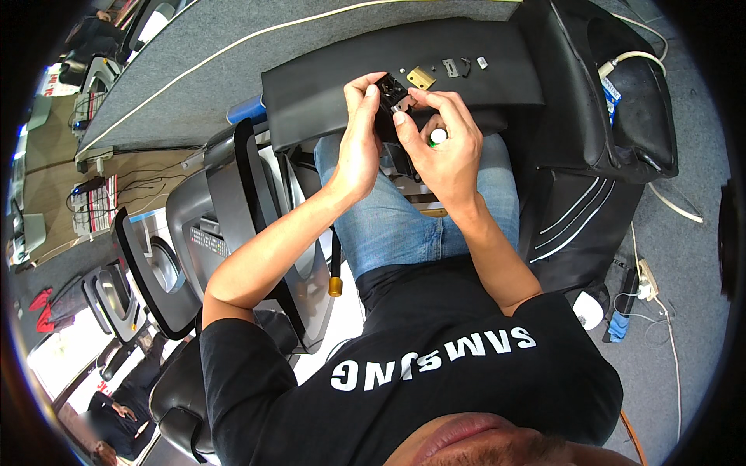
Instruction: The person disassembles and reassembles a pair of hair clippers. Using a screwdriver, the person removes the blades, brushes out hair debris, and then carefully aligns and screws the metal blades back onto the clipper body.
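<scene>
At upper centre, the left hand [360, 147] is gripping a small, black, boxy device [391, 88]; the right hand [449, 154] is pinching its right side while also clasping a white-capped green cylinder [439, 137].

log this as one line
left hand: holding black device; right hand: at device, white-ended item in grip; bench: gold plate

I see the left hand [361, 144] holding a black device [391, 90], the right hand [454, 149] at it with a white-ended tool [438, 137] in its grasp; beyond, a gold plate [421, 78] lies on the black desk [334, 81].
</scene>
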### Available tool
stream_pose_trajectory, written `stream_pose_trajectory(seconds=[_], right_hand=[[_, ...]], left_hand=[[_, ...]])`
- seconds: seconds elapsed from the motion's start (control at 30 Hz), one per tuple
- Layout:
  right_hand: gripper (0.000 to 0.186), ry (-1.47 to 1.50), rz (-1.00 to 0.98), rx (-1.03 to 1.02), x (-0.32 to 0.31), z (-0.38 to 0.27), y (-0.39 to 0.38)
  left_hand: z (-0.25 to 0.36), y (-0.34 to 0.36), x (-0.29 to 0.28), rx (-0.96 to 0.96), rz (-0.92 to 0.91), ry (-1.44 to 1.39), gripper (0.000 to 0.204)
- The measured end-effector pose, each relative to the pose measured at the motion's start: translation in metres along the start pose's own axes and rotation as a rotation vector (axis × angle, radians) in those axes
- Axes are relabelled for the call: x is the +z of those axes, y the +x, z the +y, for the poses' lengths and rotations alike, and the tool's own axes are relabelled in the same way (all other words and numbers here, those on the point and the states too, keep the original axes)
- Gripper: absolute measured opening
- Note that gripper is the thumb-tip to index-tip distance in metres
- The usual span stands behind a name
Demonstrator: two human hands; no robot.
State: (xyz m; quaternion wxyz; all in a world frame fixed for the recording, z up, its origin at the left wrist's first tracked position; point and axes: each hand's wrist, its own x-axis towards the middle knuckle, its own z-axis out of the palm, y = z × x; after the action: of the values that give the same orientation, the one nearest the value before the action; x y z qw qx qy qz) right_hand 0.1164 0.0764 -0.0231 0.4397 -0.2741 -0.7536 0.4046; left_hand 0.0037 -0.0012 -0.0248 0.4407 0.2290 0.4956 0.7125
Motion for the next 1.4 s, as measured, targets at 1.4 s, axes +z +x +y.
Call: stream_pose_trajectory(seconds=[1.4], right_hand=[[0.023, 0.554, -0.099, 0.220, -0.027, -0.029, 0.004]], left_hand=[[0.025, -0.008, 0.002, -0.401, -0.286, -0.278, 0.060]])
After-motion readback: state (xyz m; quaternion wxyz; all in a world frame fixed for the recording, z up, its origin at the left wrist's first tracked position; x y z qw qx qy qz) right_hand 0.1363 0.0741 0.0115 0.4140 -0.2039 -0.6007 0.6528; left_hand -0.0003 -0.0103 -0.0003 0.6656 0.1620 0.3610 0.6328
